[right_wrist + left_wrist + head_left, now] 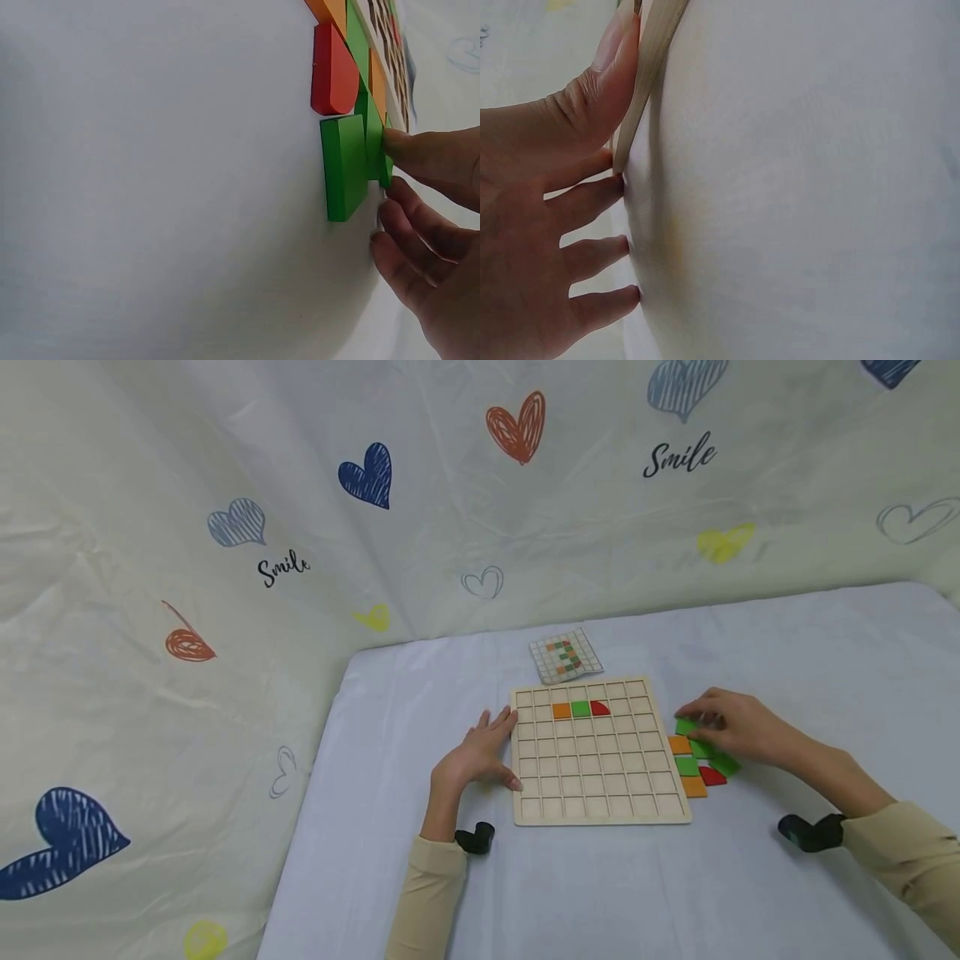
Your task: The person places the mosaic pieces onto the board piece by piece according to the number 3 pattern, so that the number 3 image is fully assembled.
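Observation:
A wooden grid board (600, 785) lies on the table, with an orange square tile (562, 711), a green square tile (581, 709) and a red quarter-round tile (600, 708) in one of its upper rows. My left hand (476, 756) rests along the board's left edge, fingers spread, thumb against the side. Right of the board, my right hand (746, 727) pinches a green tile (388, 161) between thumb and forefinger at the far end of a tile cluster. Beside it are more green tiles (345, 169), orange tiles (694, 787) and a red quarter-round tile (335, 71).
Behind the board lies a pattern card (566, 656) showing a grid with coloured shapes. A white cloth (585, 893) covers the table, and a curtain printed with hearts (517, 427) hangs behind. Black wrist devices (812, 832) sit at both wrists.

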### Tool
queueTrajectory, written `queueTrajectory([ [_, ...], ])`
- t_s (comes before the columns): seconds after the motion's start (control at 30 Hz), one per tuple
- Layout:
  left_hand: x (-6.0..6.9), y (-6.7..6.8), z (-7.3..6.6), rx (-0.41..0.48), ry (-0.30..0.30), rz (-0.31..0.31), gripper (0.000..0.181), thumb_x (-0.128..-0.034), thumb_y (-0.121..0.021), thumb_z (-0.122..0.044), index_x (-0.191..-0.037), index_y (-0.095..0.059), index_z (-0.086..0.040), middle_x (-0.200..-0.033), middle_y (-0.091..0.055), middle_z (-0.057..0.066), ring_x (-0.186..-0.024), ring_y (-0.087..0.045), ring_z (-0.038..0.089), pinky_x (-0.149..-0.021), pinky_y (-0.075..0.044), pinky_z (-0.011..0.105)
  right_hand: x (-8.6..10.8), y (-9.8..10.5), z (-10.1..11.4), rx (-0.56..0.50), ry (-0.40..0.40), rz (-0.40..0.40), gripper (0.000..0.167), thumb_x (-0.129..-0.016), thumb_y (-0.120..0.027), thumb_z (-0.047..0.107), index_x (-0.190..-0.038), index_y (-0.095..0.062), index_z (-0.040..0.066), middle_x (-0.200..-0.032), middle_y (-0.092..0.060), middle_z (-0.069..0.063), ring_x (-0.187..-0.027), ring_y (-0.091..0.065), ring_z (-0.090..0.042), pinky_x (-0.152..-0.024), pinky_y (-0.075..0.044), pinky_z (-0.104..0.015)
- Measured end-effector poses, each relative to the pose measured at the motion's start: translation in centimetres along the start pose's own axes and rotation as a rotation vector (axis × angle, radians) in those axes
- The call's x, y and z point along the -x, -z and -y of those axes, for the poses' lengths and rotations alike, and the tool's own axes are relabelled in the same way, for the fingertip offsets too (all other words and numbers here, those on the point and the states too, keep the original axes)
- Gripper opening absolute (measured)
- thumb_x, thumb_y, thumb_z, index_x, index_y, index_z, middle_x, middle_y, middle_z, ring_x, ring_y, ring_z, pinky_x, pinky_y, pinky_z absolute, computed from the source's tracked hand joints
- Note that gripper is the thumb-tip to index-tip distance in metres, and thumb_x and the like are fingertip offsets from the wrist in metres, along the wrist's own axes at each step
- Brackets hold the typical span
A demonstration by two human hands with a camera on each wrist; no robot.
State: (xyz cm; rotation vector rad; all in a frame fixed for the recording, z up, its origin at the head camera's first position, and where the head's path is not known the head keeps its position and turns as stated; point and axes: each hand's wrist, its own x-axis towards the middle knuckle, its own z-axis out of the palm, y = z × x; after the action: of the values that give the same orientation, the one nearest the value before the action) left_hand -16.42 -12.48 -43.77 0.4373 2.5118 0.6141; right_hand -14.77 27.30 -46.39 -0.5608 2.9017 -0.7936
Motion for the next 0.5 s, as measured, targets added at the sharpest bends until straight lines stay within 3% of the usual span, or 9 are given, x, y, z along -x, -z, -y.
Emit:
queueTrajectory([
  [0.17,0.08,0.03,0.08,0.005,-0.003,-0.005,0.118,-0.0734,-0.094,-0.021,-0.166,-0.020,-0.015,-0.174,-0.011,0.002,-0.161,0.002,0.031,-0.131,-0.007,0.052,-0.30,-0.01,0.04,0.005,0.019,-0.004,0.027,-0.083,-0.080,0.002,-0.108,-0.074,-0.003,-0.095,-0.068,-0.006,-0.081,-0.060,-0.018,-0.067,-0.053,-0.027],
  [0.37,0.07,0.03,0.10,-0.002,0.006,-0.005,0.118,-0.0736,-0.094,-0.021,-0.166,-0.020,-0.015,-0.174,-0.011,0.001,-0.161,0.002,0.031,-0.131,-0.007,0.051,-0.62,-0.22,0.37,-0.028,-0.031,-0.034,0.023,-0.086,-0.078,0.004,-0.106,-0.070,-0.004,-0.094,-0.071,-0.008,-0.085,-0.065,-0.023,-0.076,-0.061,-0.041],
  [0.5,0.06,-0.02,0.01,-0.002,0.004,0.000,0.118,-0.0744,-0.093,-0.021,-0.166,-0.019,-0.015,-0.174,-0.011,0.001,-0.161,0.002,0.030,-0.131,-0.007,0.051,-0.70,-0.27,0.46,-0.022,-0.031,-0.070,0.022,-0.087,-0.078,0.003,-0.107,-0.072,-0.003,-0.096,-0.073,-0.011,-0.085,-0.066,-0.025,-0.076,-0.061,-0.041],
])
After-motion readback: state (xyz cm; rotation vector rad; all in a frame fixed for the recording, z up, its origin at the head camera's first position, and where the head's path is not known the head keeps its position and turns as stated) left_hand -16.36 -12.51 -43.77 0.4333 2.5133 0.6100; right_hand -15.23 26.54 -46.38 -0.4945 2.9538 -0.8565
